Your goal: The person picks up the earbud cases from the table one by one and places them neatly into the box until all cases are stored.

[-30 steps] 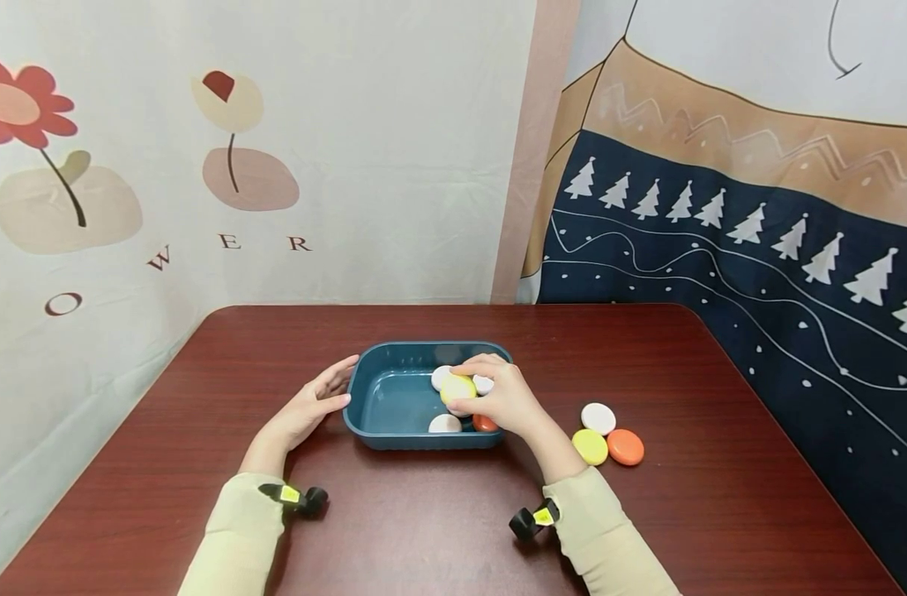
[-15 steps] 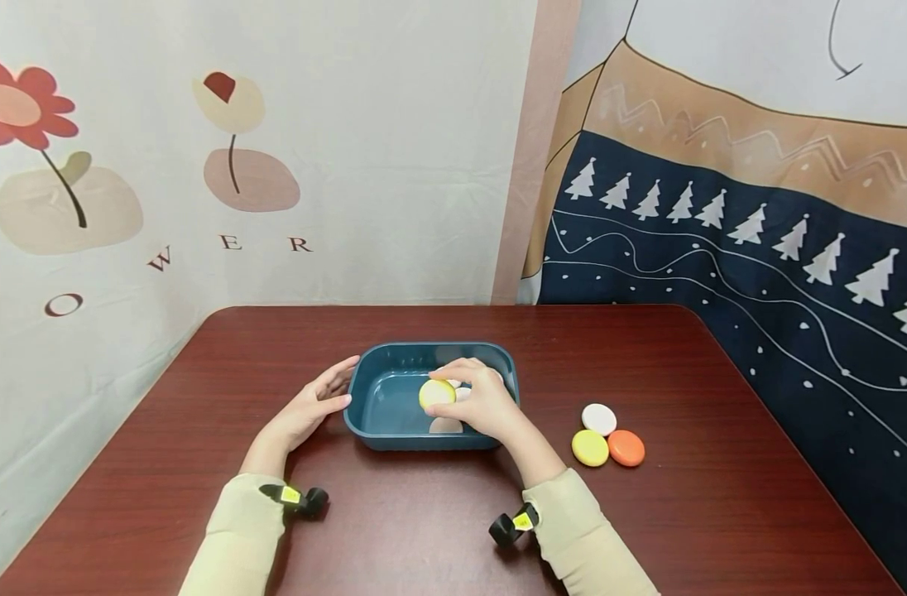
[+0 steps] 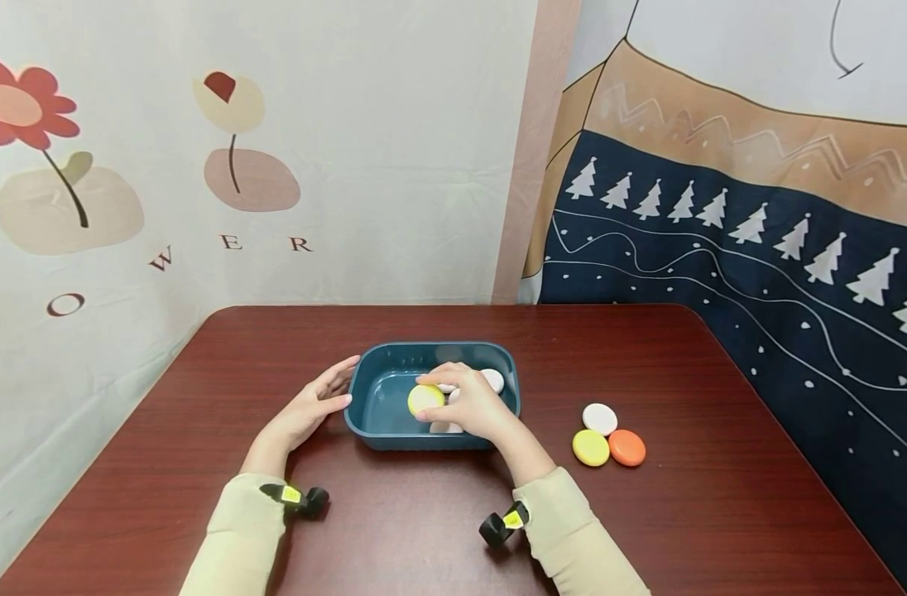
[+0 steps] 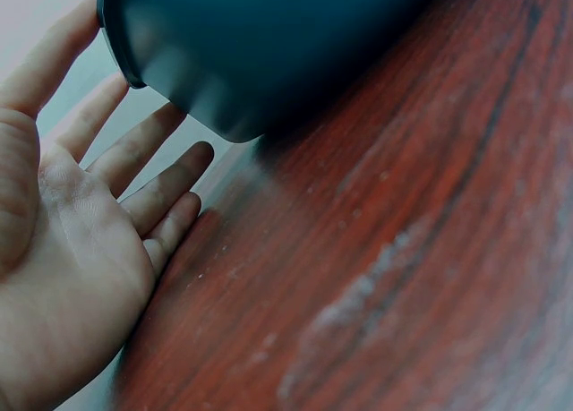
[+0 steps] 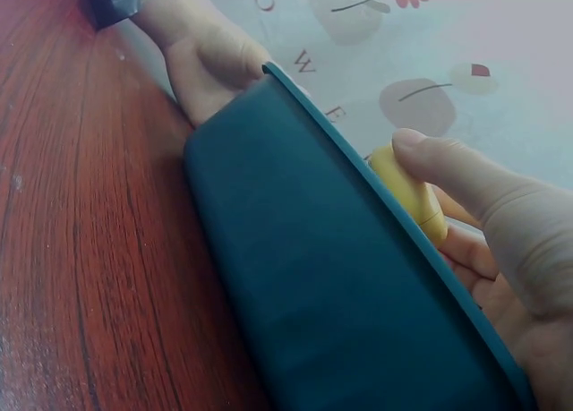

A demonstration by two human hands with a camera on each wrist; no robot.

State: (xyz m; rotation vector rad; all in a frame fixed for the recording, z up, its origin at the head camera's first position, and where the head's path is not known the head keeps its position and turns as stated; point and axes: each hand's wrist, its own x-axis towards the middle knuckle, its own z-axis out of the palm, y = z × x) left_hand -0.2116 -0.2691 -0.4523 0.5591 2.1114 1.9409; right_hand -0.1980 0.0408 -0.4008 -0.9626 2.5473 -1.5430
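Note:
In the head view my right hand [image 3: 474,404] is over the blue rectangular tub [image 3: 433,443], pinching a round yellow disc [image 3: 425,401] between thumb and fingers. The right wrist view shows this yellow disc [image 5: 407,192] as thick and rounded, with a thin seam, just beyond the tub's rim. Several white discs [image 3: 492,380] lie inside the tub, partly covered by my right hand. At the tub's left end, my left hand [image 3: 304,416] touches the wall with extended fingers. The left wrist view has this hand's fingers [image 4: 143,147] spread against the tub [image 4: 242,53].
To the right of the tub, on the dark red wooden table [image 3: 707,497], sit a white disc [image 3: 599,420], a yellow disc [image 3: 591,448] and an orange disc [image 3: 627,448] close together. Printed cloths [image 3: 394,165] hang behind the table.
My right hand has moved left within the tub, carrying the yellow disc away from the white ones. The left hand and the tub stay in place.

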